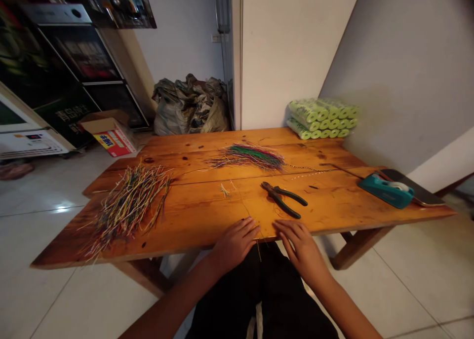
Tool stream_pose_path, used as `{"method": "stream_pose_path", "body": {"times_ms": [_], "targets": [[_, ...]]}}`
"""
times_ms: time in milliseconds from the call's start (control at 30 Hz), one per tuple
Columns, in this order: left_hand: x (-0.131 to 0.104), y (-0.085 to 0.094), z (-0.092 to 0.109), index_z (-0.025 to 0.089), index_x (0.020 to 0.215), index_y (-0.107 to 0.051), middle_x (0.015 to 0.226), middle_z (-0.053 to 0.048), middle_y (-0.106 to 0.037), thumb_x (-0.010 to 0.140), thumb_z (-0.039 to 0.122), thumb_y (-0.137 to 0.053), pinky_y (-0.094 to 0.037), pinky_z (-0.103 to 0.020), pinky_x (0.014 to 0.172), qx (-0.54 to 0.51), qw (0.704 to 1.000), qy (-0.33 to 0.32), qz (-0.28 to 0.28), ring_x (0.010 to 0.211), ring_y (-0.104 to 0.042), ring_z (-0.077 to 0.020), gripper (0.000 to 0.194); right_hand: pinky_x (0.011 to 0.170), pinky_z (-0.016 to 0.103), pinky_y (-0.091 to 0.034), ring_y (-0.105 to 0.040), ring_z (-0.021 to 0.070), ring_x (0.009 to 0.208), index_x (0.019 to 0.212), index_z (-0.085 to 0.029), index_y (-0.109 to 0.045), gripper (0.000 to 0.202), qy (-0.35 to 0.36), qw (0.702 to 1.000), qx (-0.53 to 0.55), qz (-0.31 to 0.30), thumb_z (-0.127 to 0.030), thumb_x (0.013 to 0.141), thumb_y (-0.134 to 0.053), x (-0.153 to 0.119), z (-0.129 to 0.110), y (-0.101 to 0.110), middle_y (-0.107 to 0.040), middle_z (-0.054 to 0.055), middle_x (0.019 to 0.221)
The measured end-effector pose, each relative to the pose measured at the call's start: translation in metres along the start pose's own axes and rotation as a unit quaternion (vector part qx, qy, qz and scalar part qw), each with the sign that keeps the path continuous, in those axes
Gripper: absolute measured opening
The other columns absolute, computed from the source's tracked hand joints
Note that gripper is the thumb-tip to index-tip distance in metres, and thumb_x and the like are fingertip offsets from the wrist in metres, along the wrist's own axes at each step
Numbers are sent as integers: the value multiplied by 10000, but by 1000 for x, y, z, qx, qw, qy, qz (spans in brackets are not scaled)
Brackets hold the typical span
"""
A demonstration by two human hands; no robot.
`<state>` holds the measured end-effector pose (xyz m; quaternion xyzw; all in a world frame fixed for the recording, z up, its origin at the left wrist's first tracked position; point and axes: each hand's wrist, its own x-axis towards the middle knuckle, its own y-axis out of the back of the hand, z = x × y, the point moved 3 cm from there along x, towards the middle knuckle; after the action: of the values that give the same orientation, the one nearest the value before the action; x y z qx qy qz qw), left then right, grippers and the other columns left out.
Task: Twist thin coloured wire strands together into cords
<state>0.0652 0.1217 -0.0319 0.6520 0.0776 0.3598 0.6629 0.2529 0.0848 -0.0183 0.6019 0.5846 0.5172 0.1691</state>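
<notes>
My left hand [239,239] rests on the near edge of the wooden table [207,220], fingers stretched out and lying together. A thin wire [242,201] runs along the tabletop to these fingertips, and a short end hangs below the edge. My right hand [299,243] lies at the same edge, a small gap away, with fingers extended and nothing visible in them. Beyond it lie cutting pliers [277,195], their dark handles spread. A few short wire scraps [224,190] sit left of the pliers.
A loose pile of yellowish wires [129,201] covers the left side; a multicoloured wire bundle [255,156] lies farther back. At right are a teal tape dispenser [385,190] and a dark flat object [425,193]. Green-wrapped rolls [320,118] are stacked at the back.
</notes>
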Motion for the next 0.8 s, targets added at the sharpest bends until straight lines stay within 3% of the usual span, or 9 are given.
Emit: {"method": "stream_pose_path", "body": {"times_ms": [133,267,433,600,667,800], "targets": [[-8,1,7,162,1140,-573,1173,-54,-634,899,171,-412,-454,-331,956,23,997,-38,62,1142,-532,-185,290,852,424,-462,-583,235,937,1077,-207,-616,278,-70,992,103,11,-248,898,-407,-11,-5,-4,-648,93,977],[-13,5,12,167,1110,-592,1126,-45,-660,903,148,-400,-478,-314,928,18,994,-47,98,1111,-556,-166,283,761,393,-496,-633,236,839,1018,-202,-628,263,-198,952,232,-12,-324,870,-448,-19,-5,-20,-678,91,917],[-12,5,13,161,1030,-629,1041,-42,-697,889,164,-441,-502,-312,889,19,989,-52,139,1041,-601,-170,235,617,324,-512,-648,215,744,1024,-191,-576,334,-311,852,421,0,-436,799,-543,-21,-5,-36,-690,64,823],[-16,16,23,168,1035,-624,1010,-38,-706,898,173,-426,-505,-277,847,-4,981,-63,181,994,-616,-143,241,680,308,-502,-641,188,715,815,-191,-608,306,-365,758,541,9,-465,692,-672,-20,-16,-35,-686,28,725],[-19,28,34,180,1038,-623,1011,-28,-705,887,181,-459,-493,-260,840,-6,976,-80,201,991,-610,-133,223,709,295,-495,-637,169,698,752,-190,-616,285,-389,711,585,-16,-456,681,-691,-19,-26,-30,-682,16,699],[-24,47,54,167,1005,-632,1022,-18,-699,854,177,-529,-462,-247,848,-5,970,-131,204,1013,-580,-134,183,712,221,-473,-629,125,733,858,-177,-678,273,-417,629,648,-107,-423,742,-653,-15,-49,-18,-696,27,777]]}}
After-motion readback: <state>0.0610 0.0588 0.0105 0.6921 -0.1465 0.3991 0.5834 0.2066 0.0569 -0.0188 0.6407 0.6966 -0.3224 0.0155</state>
